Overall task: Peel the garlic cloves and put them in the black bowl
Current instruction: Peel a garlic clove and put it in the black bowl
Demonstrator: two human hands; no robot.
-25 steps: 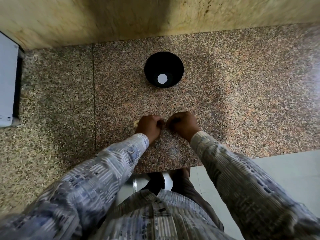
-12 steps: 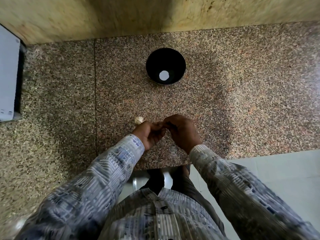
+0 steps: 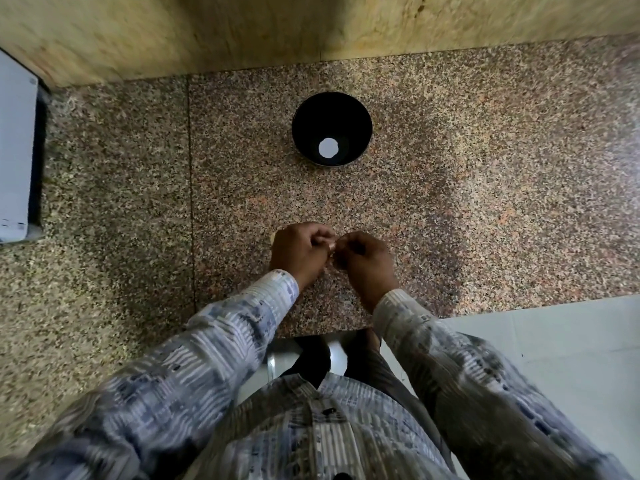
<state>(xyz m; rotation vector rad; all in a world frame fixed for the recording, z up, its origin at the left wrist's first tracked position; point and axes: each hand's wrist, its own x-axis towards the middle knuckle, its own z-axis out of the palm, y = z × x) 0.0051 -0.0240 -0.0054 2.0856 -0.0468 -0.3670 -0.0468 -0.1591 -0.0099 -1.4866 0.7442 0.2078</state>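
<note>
While both hands were bunched together over the granite counter, the step in hand looked to be the peeling itself, with nothing yet on its way to the bowl. The left hand and the right hand met knuckle to knuckle, fingers curled inward and tips touching, and between them only a small pale sliver showed, which I took for the garlic clove; both hands seemed to pinch it, though how much skin remained on it was too small and too hidden to tell. The wrists were bent down from patterned sleeves, forearms converging from five and seven o'clock toward the centre of the view, and the hands sat near the counter's front edge, whether resting on it or raised just above I could not say. The black bowl stood upright at twelve o'clock from the hands, well apart from them, with a pale round patch on its bottom that could have been a label or a reflection; no peeled cloves were plainly visible inside. A white box lay at the nine o'clock edge. The next move would call for working the skin loose with the fingertips, then one hand carrying the bare clove forward toward twelve o'clock and releasing it over the bowl's mouth.
</note>
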